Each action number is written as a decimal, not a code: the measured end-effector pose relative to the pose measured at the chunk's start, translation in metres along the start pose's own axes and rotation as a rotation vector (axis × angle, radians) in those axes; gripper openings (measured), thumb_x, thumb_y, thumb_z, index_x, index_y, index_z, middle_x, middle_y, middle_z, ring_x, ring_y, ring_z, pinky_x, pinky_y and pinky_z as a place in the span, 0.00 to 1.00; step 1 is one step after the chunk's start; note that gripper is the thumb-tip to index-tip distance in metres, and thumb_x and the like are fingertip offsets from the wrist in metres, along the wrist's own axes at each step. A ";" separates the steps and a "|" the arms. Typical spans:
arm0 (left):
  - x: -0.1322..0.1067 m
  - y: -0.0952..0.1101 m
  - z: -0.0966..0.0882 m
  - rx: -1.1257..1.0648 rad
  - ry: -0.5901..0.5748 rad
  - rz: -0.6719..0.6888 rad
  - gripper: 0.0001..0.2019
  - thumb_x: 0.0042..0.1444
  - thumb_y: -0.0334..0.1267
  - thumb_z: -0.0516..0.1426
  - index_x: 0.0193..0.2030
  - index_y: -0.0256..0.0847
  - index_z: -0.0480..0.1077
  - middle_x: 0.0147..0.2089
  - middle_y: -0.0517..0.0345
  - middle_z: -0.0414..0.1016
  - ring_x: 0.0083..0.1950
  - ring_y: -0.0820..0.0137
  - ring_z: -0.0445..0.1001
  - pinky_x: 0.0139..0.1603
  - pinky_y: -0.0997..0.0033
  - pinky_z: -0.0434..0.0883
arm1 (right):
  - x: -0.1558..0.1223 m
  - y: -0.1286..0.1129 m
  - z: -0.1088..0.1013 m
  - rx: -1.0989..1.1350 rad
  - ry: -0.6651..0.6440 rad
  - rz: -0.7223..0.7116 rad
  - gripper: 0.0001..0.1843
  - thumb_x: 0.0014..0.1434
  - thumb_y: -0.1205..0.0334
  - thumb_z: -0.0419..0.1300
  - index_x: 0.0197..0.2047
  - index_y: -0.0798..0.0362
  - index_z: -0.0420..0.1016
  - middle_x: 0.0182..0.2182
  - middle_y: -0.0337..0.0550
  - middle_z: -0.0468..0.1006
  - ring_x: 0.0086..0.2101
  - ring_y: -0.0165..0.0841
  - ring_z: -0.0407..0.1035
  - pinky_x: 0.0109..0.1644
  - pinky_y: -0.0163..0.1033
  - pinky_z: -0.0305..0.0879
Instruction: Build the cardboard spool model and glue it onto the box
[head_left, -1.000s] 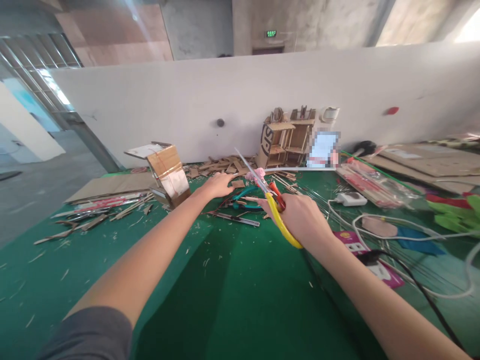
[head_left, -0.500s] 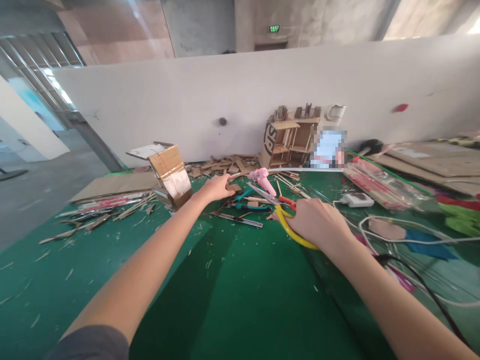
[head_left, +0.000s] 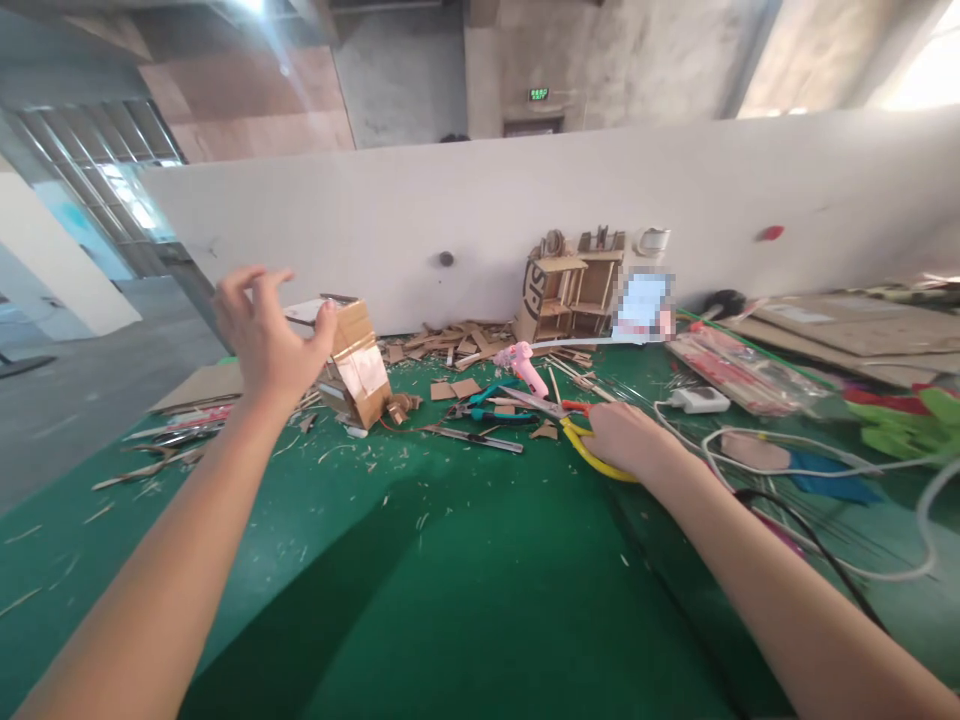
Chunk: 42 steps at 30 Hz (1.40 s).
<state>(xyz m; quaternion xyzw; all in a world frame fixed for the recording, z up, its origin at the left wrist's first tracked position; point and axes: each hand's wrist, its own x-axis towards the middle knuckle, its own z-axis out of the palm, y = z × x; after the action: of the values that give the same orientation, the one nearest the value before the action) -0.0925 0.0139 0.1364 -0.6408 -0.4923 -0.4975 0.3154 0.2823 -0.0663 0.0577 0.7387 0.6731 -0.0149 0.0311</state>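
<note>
My right hand (head_left: 624,438) rests on the green table (head_left: 465,560), fingers curled round the yellow handles of a pair of scissors (head_left: 577,432) whose blades lie flat pointing left. My left hand (head_left: 262,335) is raised in the air, fingers apart and holding nothing, just left of a taped cardboard box (head_left: 352,360). Small cardboard pieces (head_left: 454,389) lie between the box and a pink glue gun (head_left: 525,366). Teal-handled pliers (head_left: 491,408) and a utility knife (head_left: 474,437) lie near the scissor blades.
A white partition wall (head_left: 487,220) backs the table. A cardboard shelf model (head_left: 571,285) stands against it. Cardboard scraps (head_left: 442,340), strips (head_left: 187,440), a white adapter (head_left: 691,400), cables (head_left: 825,470) and flat cardboard sheets (head_left: 847,335) lie around.
My left hand lifted off the scrap pile and swung up and left beside the box. My right hand lowered the scissors from upright to flat on the table.
</note>
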 end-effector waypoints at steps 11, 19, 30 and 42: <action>0.007 -0.012 0.008 -0.158 -0.364 -0.207 0.17 0.51 0.45 0.63 0.45 0.38 0.73 0.46 0.53 0.71 0.46 0.66 0.70 0.55 0.61 0.68 | -0.024 -0.032 -0.011 0.049 0.271 -0.270 0.19 0.67 0.55 0.46 0.49 0.57 0.73 0.45 0.55 0.77 0.45 0.44 0.71 0.48 0.45 0.64; 0.013 -0.027 0.002 -0.136 -0.188 -0.110 0.17 0.52 0.46 0.61 0.46 0.40 0.74 0.45 0.56 0.73 0.44 0.69 0.70 0.54 0.65 0.67 | -0.036 -0.073 0.030 0.102 0.260 -0.682 0.20 0.67 0.53 0.51 0.56 0.52 0.71 0.53 0.51 0.72 0.54 0.43 0.64 0.58 0.50 0.57; 0.035 0.006 -0.041 -0.382 0.044 -0.061 0.21 0.45 0.47 0.62 0.42 0.32 0.76 0.38 0.59 0.73 0.40 0.73 0.69 0.50 0.63 0.67 | -0.027 -0.065 0.031 0.049 0.270 -0.570 0.14 0.63 0.70 0.48 0.49 0.57 0.71 0.43 0.51 0.75 0.45 0.40 0.68 0.49 0.41 0.61; 0.004 0.042 -0.003 -1.126 -0.460 -0.350 0.17 0.43 0.43 0.67 0.39 0.39 0.74 0.33 0.59 0.73 0.31 0.74 0.70 0.32 0.71 0.68 | -0.025 -0.064 0.031 -0.014 0.263 -0.407 0.12 0.60 0.68 0.52 0.43 0.59 0.74 0.42 0.56 0.74 0.44 0.44 0.69 0.47 0.42 0.61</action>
<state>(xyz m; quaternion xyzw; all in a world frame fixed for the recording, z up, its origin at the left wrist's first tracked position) -0.0538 -0.0012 0.1446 -0.7091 -0.3079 -0.5741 -0.2697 0.2165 -0.0877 0.0264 0.5834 0.8064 0.0799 -0.0554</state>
